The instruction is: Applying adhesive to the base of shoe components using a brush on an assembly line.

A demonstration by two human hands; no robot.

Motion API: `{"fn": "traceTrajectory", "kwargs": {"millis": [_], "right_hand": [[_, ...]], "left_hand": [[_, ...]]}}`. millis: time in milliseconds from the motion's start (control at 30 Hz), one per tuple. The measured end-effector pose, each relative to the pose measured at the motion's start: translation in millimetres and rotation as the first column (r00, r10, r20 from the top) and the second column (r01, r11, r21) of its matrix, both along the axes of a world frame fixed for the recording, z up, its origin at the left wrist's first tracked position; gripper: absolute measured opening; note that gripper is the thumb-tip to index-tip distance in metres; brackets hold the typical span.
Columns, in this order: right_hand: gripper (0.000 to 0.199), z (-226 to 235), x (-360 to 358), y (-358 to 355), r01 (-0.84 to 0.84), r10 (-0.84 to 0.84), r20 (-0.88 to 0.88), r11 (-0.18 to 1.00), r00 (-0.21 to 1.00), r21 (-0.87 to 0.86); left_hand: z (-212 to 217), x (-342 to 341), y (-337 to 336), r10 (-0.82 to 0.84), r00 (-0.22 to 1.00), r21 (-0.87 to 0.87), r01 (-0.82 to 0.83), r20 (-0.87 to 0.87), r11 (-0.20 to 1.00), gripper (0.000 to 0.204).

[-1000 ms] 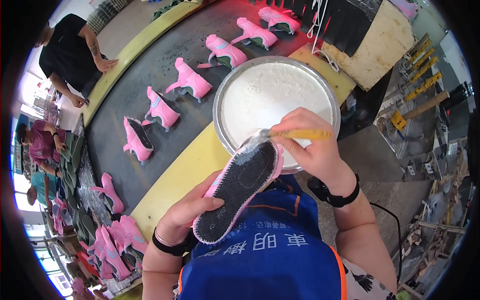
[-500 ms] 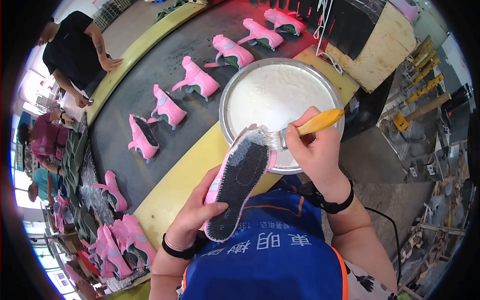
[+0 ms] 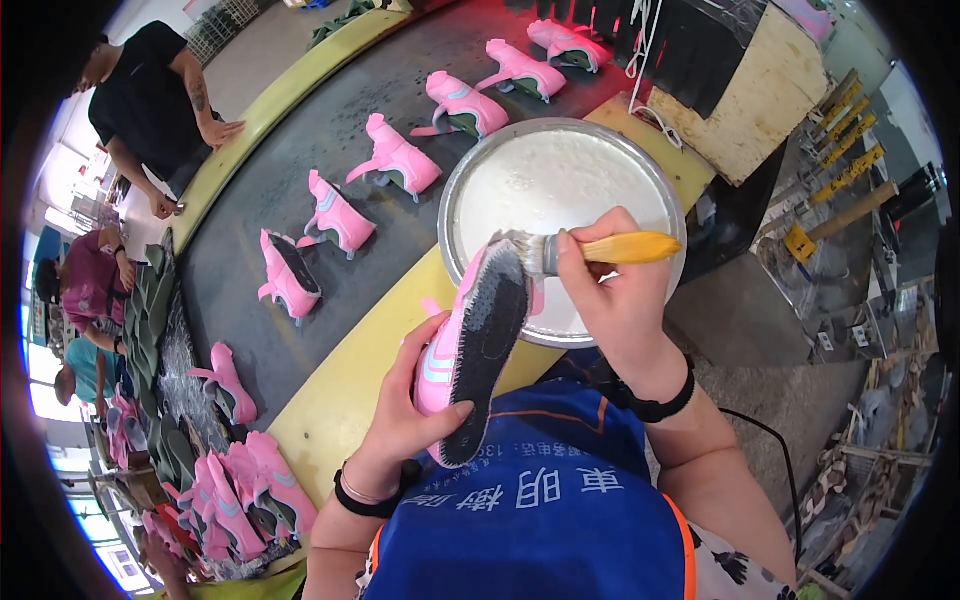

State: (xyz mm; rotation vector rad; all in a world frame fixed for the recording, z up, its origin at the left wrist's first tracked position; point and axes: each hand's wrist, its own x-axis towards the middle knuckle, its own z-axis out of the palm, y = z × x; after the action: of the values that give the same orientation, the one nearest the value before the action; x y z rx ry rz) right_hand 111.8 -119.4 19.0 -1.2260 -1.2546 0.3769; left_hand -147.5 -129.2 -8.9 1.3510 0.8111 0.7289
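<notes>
My left hand [image 3: 415, 405] grips a pink shoe upper [image 3: 478, 340] by its heel end, with its dark stitched underside turned up toward me and to the right. In my right hand [image 3: 620, 290] is a paintbrush [image 3: 627, 248] with a yellow handle, held between thumb and fingers. The pale bristles touch the rim of the upper's toe end, where a wet, greyish patch shows on the dark sole. Just beyond both hands stands a wide round metal pan [image 3: 449, 222] of white liquid [image 3: 560, 190], and the toe end overlaps its near edge.
Several pink uppers [image 3: 342, 215] lie in a row on a dark conveyor belt [image 3: 240, 220] with yellow edging [image 3: 330, 390]. More uppers [image 3: 235, 500] pile up at the lower left, beside green soles [image 3: 150, 315]. Other people [image 3: 150, 100] stand across the belt. A wooden panel [image 3: 745, 110] rises behind the pan.
The upper has tilted, so more of its pink side shows and its underside looks narrower. My right hand has shifted slightly left, with the brush handle now more level.
</notes>
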Motion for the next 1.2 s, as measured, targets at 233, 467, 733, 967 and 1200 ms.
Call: {"fn": "traceTrajectory", "kwargs": {"millis": [233, 467, 733, 967, 1200], "right_hand": [[0.017, -4.3, -17.8, -15.6, -0.041, 0.048, 0.051, 0.991, 0.998, -0.131], [0.018, 5.8, -23.3, -11.0, -0.054, 0.055, 0.024, 0.998, 0.998, -0.029], [0.019, -6.6, -48.5, -18.0, -0.091, 0.094, 0.074, 0.995, 0.993, -0.043], [0.018, 15.1, -45.4, -31.9, -0.210, 0.219, 0.056, 0.969, 0.974, -0.134], [0.018, 19.0, -40.9, -1.5, -0.135, 0.159, 0.147, 0.978, 0.976, -0.161]], "left_hand": [[-5.7, -0.8, -0.6, 0.141, 0.987, 0.004, -0.142, 0.072, 0.990, 0.091], [-11.7, -4.3, -0.2, 0.133, 0.984, -0.062, -0.127, 0.118, 0.990, 0.091], [-13.8, -10.5, -1.5, 0.160, 0.975, -0.054, -0.153, 0.157, 0.987, 0.089], [-17.4, -18.0, 1.6, 0.151, 0.971, -0.082, -0.137, 0.188, 0.987, 0.089], [-21.3, -25.9, -1.1, 0.068, 0.984, -0.021, -0.066, 0.164, 0.998, 0.093]]}}
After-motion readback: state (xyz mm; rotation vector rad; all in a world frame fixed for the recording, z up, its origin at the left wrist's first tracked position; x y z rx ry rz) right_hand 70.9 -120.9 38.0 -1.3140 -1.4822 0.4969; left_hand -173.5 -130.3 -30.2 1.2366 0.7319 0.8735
